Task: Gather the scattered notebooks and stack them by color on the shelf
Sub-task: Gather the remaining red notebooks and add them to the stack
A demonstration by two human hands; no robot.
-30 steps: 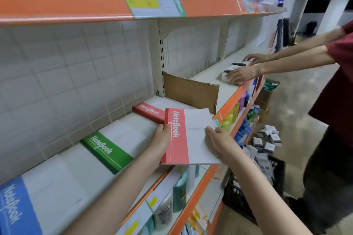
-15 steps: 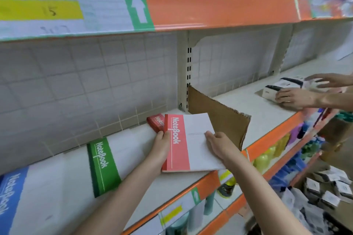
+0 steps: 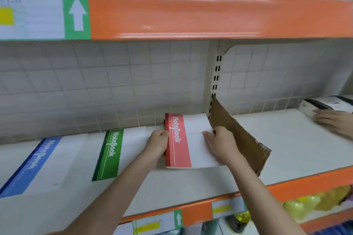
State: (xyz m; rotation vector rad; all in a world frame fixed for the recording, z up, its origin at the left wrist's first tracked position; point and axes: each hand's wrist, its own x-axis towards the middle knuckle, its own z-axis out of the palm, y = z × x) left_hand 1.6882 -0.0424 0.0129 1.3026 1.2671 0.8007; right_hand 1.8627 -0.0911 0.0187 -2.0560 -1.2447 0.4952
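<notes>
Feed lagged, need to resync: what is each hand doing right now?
Left hand: grips the spine edge of the red notebook.
Right hand: holds the same notebook's white right side, fingers on the cover.

Cardboard divider [image 3: 238, 135] walling off the right, green notebook [image 3: 112, 155] close left, open shelf [image 3: 181, 187] in front
</notes>
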